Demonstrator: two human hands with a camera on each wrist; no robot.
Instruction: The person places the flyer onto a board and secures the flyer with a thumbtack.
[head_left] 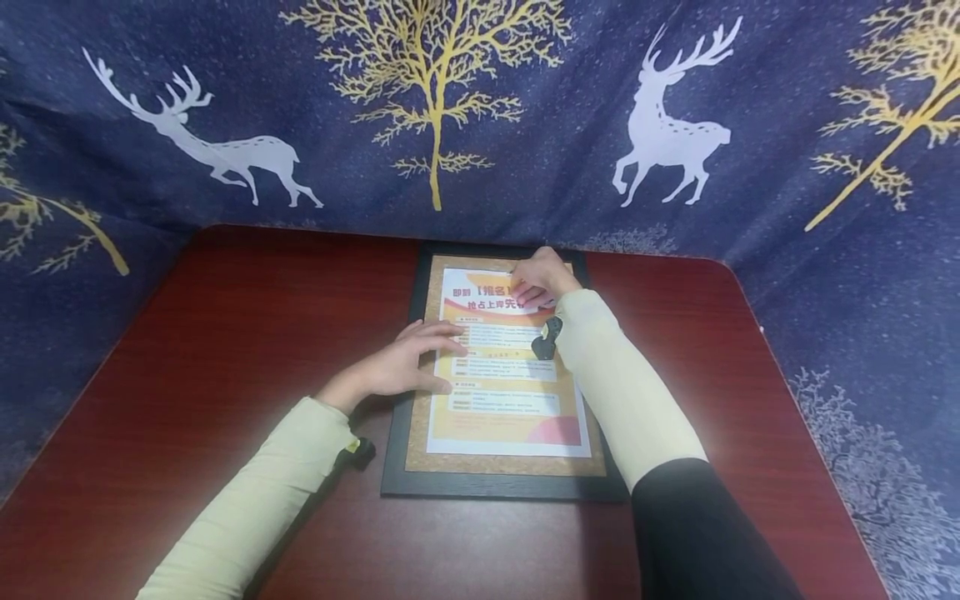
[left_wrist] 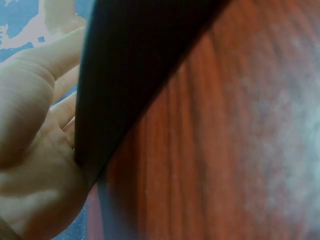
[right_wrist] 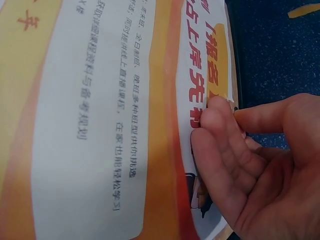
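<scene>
A printed poster in yellow, white and pink lies on a cork board with a black frame. My left hand reaches over the frame's left side, fingers extended onto the poster's left margin. In the left wrist view, its palm is beside the dark frame. My right hand is at the poster's upper right. In the right wrist view, the right hand's thumb and curled fingers pinch at the top edge of the poster; their tips hide what lies between.
The framed board sits on a reddish-brown wooden table. A dark blue cloth with white deer and golden trees hangs behind the table's far edge and along its sides. Small black devices are worn at both wrists.
</scene>
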